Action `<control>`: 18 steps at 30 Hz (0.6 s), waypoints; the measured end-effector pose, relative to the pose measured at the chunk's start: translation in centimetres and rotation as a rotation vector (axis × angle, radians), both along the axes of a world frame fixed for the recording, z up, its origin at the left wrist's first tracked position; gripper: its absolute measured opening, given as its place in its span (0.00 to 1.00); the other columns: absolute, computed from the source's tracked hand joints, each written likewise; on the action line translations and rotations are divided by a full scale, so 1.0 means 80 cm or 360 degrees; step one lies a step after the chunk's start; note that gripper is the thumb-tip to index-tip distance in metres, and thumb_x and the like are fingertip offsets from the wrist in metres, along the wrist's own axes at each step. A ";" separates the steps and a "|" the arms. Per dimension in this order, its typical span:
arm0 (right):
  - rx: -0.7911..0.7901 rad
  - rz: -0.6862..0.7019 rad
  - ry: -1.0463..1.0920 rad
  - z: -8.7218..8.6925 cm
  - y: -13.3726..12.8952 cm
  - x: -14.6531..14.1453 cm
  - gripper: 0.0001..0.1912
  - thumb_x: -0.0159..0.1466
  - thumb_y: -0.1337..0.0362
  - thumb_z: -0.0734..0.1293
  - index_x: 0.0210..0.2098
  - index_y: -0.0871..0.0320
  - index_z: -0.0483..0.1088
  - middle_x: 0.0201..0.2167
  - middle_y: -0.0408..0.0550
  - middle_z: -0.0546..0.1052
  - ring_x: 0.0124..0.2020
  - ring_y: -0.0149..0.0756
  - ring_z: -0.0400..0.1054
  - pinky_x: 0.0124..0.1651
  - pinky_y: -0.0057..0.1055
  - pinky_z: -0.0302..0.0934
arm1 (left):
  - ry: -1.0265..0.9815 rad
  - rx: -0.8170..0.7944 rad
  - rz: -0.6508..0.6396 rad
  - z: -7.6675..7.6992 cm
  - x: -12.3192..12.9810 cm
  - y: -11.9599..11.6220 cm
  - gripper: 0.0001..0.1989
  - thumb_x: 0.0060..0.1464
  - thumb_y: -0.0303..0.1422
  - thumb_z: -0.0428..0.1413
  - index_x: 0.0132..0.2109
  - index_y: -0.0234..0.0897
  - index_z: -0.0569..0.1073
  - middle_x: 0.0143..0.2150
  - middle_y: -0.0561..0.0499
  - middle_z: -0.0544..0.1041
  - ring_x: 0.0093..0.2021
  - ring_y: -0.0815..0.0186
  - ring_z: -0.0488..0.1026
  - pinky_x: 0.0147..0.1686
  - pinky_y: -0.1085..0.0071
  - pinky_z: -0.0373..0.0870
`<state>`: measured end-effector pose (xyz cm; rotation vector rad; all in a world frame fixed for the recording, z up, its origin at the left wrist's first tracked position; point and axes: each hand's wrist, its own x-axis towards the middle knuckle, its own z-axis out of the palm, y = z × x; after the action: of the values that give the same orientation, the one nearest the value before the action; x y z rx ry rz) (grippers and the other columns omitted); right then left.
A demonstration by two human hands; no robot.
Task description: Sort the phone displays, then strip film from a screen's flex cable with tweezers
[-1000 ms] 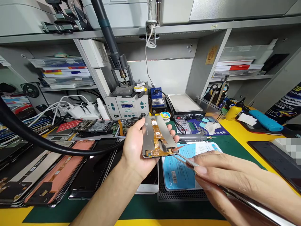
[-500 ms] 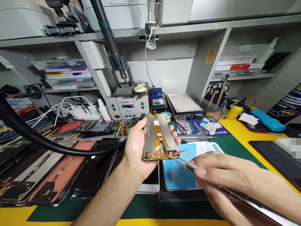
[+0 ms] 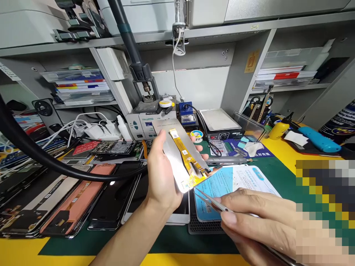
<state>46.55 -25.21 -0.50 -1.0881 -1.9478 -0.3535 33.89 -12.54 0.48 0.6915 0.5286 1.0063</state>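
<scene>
My left hand [image 3: 163, 173] is closed round a phone screen [image 3: 173, 149], its silver back facing me and tilted. A gold flex cable [image 3: 184, 152] runs down that back to the lower edge, where a brighter gold strip shines. At the lower right corner a thin coppery piece sticks out. My right hand [image 3: 249, 218] pinches a pair of metal tweezers [image 3: 212, 201]. Their tips are slightly apart, just below the screen's lower edge and not touching it. Beneath them lies a blue and white package [image 3: 249, 181] on a black perforated pad [image 3: 206, 227].
Several phone screens and phones, among them a pink-backed one [image 3: 80, 197], lie at the left. A thick black hose [image 3: 69, 175] arcs over them. A rework station [image 3: 138, 125], a heating plate [image 3: 219, 123] and a yellow bottle [image 3: 280, 127] stand behind. A pen-like tool [image 3: 230, 160] lies beyond the package.
My left hand has tilted and turned the screen, its top swinging left. The tweezers have come away from the cable's lower right end and moved down and left.
</scene>
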 end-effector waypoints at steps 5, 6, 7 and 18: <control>0.0009 -0.0058 -0.0017 0.003 0.002 -0.005 0.06 0.67 0.71 0.68 0.35 0.60 0.78 0.30 0.47 0.86 0.31 0.25 0.81 0.48 0.09 0.67 | 0.0013 -0.0030 0.0042 0.001 0.002 -0.003 0.22 0.62 0.45 0.46 0.40 0.34 0.78 0.38 0.42 0.80 0.33 0.54 0.78 0.32 0.57 0.80; 0.0008 -0.0058 -0.0025 0.003 0.002 -0.005 0.07 0.67 0.71 0.68 0.34 0.60 0.78 0.30 0.47 0.86 0.31 0.25 0.81 0.48 0.09 0.67 | 0.0012 -0.0032 0.0036 0.001 0.002 -0.003 0.22 0.62 0.45 0.46 0.40 0.34 0.78 0.37 0.42 0.80 0.32 0.54 0.78 0.32 0.57 0.79; 0.0008 -0.0067 -0.0029 0.003 0.003 -0.005 0.07 0.67 0.71 0.68 0.34 0.59 0.78 0.30 0.46 0.85 0.31 0.25 0.81 0.47 0.10 0.67 | 0.0010 -0.0028 0.0026 0.000 0.002 -0.003 0.22 0.62 0.46 0.46 0.40 0.34 0.79 0.37 0.42 0.80 0.32 0.54 0.79 0.33 0.57 0.79; 0.0004 -0.0075 -0.0103 0.000 -0.001 -0.002 0.08 0.68 0.69 0.67 0.34 0.57 0.79 0.30 0.46 0.85 0.31 0.28 0.82 0.42 0.12 0.71 | 0.0141 -0.0006 0.0104 0.003 0.003 -0.003 0.22 0.62 0.46 0.45 0.41 0.35 0.78 0.37 0.42 0.80 0.31 0.52 0.79 0.30 0.55 0.79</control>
<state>46.40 -25.25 -0.47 -1.1351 -1.9799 -0.4217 34.12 -12.81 0.71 0.7216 0.6334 1.0388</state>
